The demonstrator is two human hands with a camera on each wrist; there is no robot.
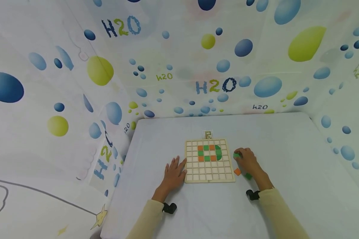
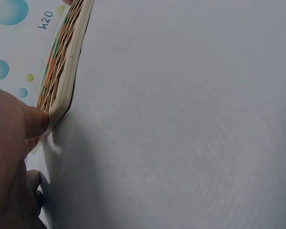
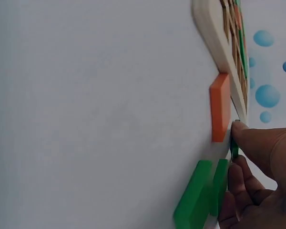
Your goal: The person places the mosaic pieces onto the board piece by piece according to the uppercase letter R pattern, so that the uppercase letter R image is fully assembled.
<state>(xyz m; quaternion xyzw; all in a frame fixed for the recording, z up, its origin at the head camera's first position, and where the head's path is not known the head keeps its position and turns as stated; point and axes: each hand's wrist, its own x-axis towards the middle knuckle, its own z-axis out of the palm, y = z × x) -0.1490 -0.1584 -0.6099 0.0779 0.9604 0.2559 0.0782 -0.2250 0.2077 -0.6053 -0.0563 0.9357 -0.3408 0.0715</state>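
A wooden grid board (image 1: 195,171) lies on the white table, with orange and green tiles (image 1: 200,153) set in a ring near its top. Two of the green pieces on the ring's right side have rounded corners. At the board's left edge rests my left hand (image 1: 174,174), fingers spread and thumb touching the rim. My right hand (image 1: 247,160), right of the board, pinches a small green tile (image 1: 236,155) between thumb and fingers. Below it lie a loose orange tile (image 1: 237,171) and green tiles (image 3: 194,198), partly covered by the hand in the head view.
A small pattern card (image 1: 207,134) sits just beyond the board's far edge. White cloth (image 1: 155,139) covers the table. Behind and beside it hangs a sheet (image 1: 182,59) printed with blue and yellow-green drops. Black wrist straps (image 1: 169,208) show at both cuffs.
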